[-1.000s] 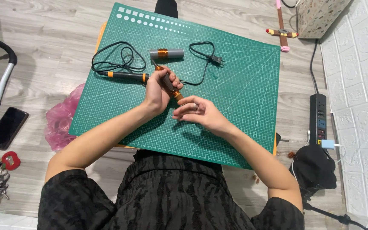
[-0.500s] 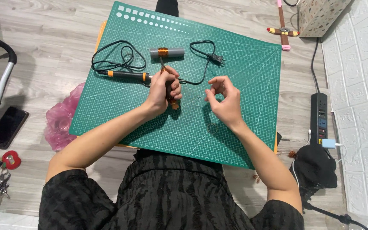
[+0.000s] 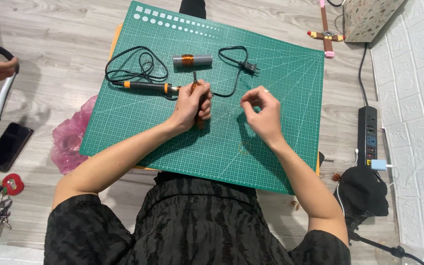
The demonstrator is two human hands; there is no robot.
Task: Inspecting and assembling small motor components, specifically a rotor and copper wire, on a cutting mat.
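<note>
Copper wire wraps the rod (image 3: pixel 200 105) my left hand (image 3: pixel 191 104) grips upright on the green mat (image 3: pixel 280 98), just beside the iron (image 3: pixel 145 86) and its black cord (image 3: pixel 133 66). My right hand (image 3: pixel 261 112) hovers near it, fingertips pinched together; I cannot tell what they hold. Beyond lies a grey tube (image 3: pixel 192 60) with a copper band.

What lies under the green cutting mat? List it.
Under the green cutting mat: an orange board edge shows at left and a pink plastic bag pokes out beside it. The rest is covered.
</note>
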